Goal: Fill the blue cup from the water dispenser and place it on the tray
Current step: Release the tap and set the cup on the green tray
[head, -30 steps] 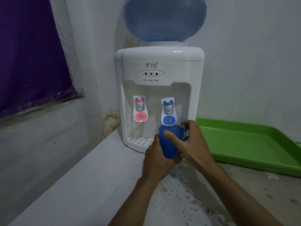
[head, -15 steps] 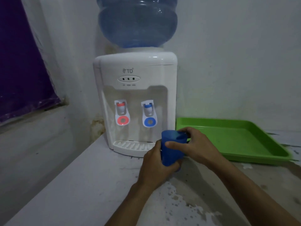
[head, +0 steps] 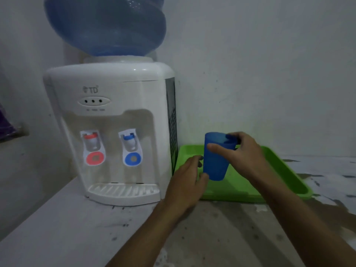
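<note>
Carrying the blue cup [head: 216,157] away from the water dispenser [head: 115,132], a person now holds it in the air above the near-left part of the green tray [head: 285,170], whereas a second ago it sat right under the blue tap [head: 131,149]. Judging by that shift, the filling step looks finished and only the set-down remains, though the water level inside the cup cannot be made out. Left to right: one dispenser stands on the pale surface [head: 67,228], topped by one large blue bottle [head: 107,26] and fitted with two taps, one red [head: 93,149] and one blue, above one drip grille [head: 123,191]. One left hand [head: 186,182] follows, its grip loosened, fingers curled beside the cup's lower wall and perhaps just brushing it. One cup comes next, upright and clear of the tray floor. One right hand [head: 242,153] has its grip closed around the cup's upper part, thumb across the near side. One tray lies farthest right, just beside the dispenser, with nothing visible resting on it.
</note>
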